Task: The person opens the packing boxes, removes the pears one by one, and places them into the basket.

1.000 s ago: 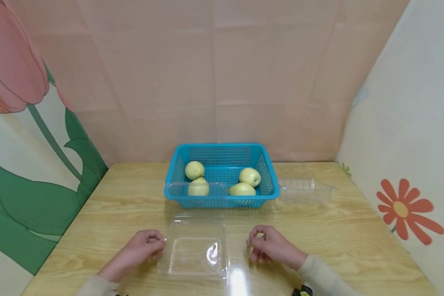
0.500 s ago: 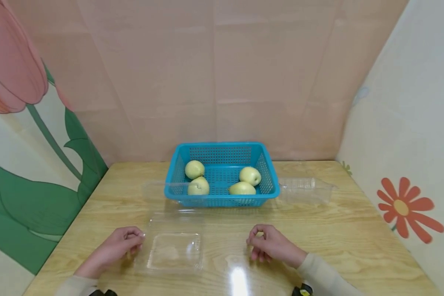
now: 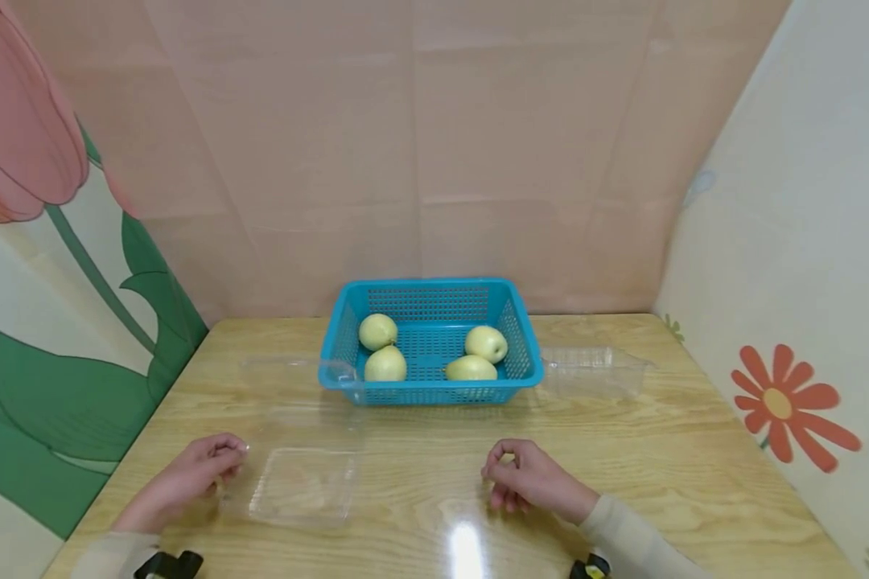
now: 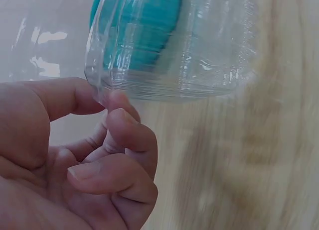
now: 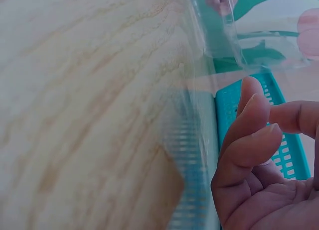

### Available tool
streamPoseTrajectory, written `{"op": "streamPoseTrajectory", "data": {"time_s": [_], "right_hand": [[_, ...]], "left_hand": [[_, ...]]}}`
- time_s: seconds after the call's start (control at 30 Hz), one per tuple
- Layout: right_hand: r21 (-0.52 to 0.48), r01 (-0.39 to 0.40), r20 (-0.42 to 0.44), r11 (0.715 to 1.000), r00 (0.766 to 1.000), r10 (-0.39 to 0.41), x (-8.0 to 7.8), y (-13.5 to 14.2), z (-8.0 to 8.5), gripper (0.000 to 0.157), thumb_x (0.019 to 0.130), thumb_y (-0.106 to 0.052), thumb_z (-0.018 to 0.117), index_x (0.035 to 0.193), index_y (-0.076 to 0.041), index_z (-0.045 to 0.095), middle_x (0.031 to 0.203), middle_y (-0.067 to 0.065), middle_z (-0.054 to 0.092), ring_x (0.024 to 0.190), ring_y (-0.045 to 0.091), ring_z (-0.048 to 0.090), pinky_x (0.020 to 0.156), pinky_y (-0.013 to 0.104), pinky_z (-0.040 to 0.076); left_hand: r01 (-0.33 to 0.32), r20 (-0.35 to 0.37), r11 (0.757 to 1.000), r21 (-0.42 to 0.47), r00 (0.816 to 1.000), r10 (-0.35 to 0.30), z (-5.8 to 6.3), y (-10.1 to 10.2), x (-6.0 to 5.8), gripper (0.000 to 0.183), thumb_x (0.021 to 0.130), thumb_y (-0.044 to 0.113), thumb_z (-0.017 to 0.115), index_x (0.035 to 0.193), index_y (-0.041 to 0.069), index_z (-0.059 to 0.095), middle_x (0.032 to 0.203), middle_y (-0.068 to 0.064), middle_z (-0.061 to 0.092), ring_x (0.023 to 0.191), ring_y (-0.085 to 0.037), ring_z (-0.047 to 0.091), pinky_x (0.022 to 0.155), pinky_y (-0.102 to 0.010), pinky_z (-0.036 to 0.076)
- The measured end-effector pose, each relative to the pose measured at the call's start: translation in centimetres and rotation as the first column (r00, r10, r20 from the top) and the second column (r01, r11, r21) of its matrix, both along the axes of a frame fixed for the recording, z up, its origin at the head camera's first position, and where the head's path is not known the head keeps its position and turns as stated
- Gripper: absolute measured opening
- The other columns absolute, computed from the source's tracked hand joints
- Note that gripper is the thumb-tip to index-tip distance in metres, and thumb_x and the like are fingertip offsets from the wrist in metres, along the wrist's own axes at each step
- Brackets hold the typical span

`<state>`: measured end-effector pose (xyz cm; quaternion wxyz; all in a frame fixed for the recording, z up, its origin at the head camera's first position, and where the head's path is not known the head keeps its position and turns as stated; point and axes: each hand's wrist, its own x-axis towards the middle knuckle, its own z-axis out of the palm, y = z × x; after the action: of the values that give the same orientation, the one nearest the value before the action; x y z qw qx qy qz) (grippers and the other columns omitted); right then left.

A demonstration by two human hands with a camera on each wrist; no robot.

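A clear plastic clamshell box point(image 3: 300, 486), its lid raised at the back, is at the left of the table in the head view. My left hand point(image 3: 195, 470) pinches its left edge between thumb and forefinger. The left wrist view shows that same edge of the box point(image 4: 209, 51) at the fingertips, with the other fingers curled below. To the right, my right hand point(image 3: 529, 474) stays over the table with loosely bent fingers, thumb and forefinger close together, holding nothing.
A blue perforated basket point(image 3: 434, 394) with several pale green pears point(image 3: 385, 364) stands at the back, partly behind the raised lid. Another clear plastic container point(image 3: 594, 374) sits right of it. Decorated panels point(image 3: 796, 241) border the table left and right.
My left hand has moved left across the table, taking the clear clamshell box with it, away from the front of the basket. My right hand has stayed in place.
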<state>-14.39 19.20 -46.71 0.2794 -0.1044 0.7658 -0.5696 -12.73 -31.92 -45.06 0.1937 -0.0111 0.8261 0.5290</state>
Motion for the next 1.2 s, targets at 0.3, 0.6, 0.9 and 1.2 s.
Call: {"op": "streamPoseTrajectory", "data": {"time_s": [0.3,0.6,0.9,1.2], "right_hand": [[0.000,-0.001,0.002,1.000,1.000,0.001,-0.1,0.2,-0.6,0.022,0.097,-0.020,0.060,0.101,0.001,0.058,0.066,0.010,0.070,0.049,0.011,0.054,0.045,0.022,0.041],[-0.010,0.002,-0.014,1.000,1.000,-0.002,-0.1,0.2,-0.5,0.023,0.097,-0.019,0.060,0.101,0.003,0.058,0.066,0.011,0.070,0.049,0.011,0.055,0.045,0.022,0.041],[-0.004,0.022,-0.023,1.000,0.999,-0.022,-0.1,0.4,-0.4,0.021,0.097,-0.019,0.061,0.101,0.001,0.058,0.067,0.011,0.069,0.049,0.013,0.055,0.044,0.024,0.042],[0.007,0.028,-0.002,1.000,1.000,-0.028,-0.1,0.5,-0.3,0.022,0.097,-0.020,0.061,0.102,0.001,0.058,0.067,0.010,0.069,0.049,0.013,0.054,0.045,0.023,0.042]], "left_hand": [[-0.061,0.039,0.997,-0.041,0.997,0.062,0.4,-2.7,0.0,0.025,0.106,0.023,0.048,0.109,-0.002,0.054,0.086,-0.004,0.055,0.074,-0.017,0.050,0.055,-0.028,0.038],[-0.104,0.041,0.992,-0.073,0.993,0.107,0.3,-4.8,-0.1,0.023,0.108,0.020,0.043,0.108,-0.001,0.052,0.083,-0.002,0.047,0.068,-0.014,0.042,0.058,-0.029,0.038],[-0.157,0.026,0.979,-0.126,0.986,0.162,1.0,-5.9,-0.6,0.025,0.108,0.021,0.041,0.107,-0.001,0.052,0.086,-0.002,0.048,0.076,-0.016,0.046,0.064,-0.030,0.042],[-0.186,-0.067,0.964,-0.188,0.982,0.176,0.8,-5.0,-2.9,0.035,0.109,0.027,0.039,0.114,-0.006,0.048,0.086,-0.003,0.049,0.075,-0.016,0.047,0.063,-0.029,0.044]]}}
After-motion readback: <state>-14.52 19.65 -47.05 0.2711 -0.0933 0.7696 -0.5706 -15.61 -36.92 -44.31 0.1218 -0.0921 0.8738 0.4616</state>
